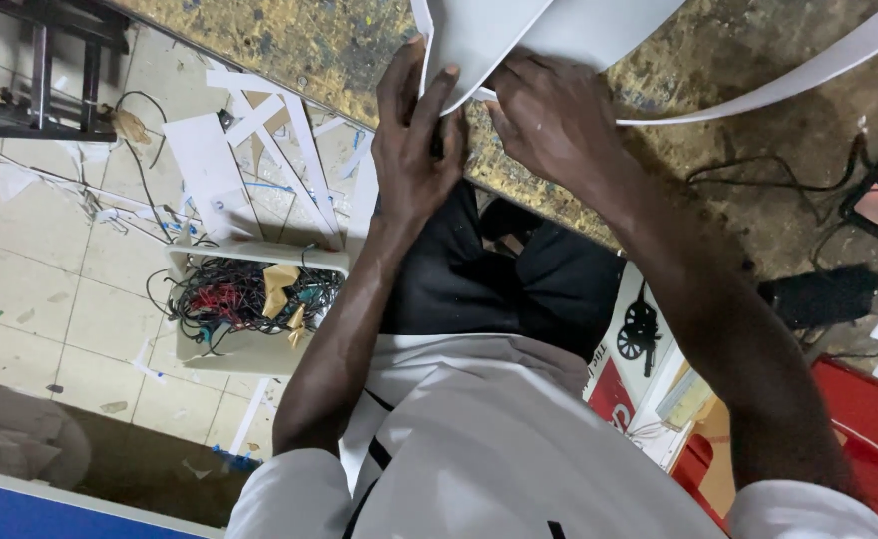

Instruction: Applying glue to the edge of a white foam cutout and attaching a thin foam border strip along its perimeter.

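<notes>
We pinch a smooth, curling white sheet [489, 35] at the near edge of the pitted, paint-flecked worktop [718, 60]. Our left hand [414, 150] has its grip closed on the sheet's lower edge; our right hand [549, 115] presses just beside it. Offcut strips [259, 150] litter the tiled floor [40, 289].

Smooth matt white plastic sheet [489, 30]; rough, paint-flecked worn wooden tabletop [299, 40]; matt tile floor [30, 289] at 9 o'clock.
</notes>
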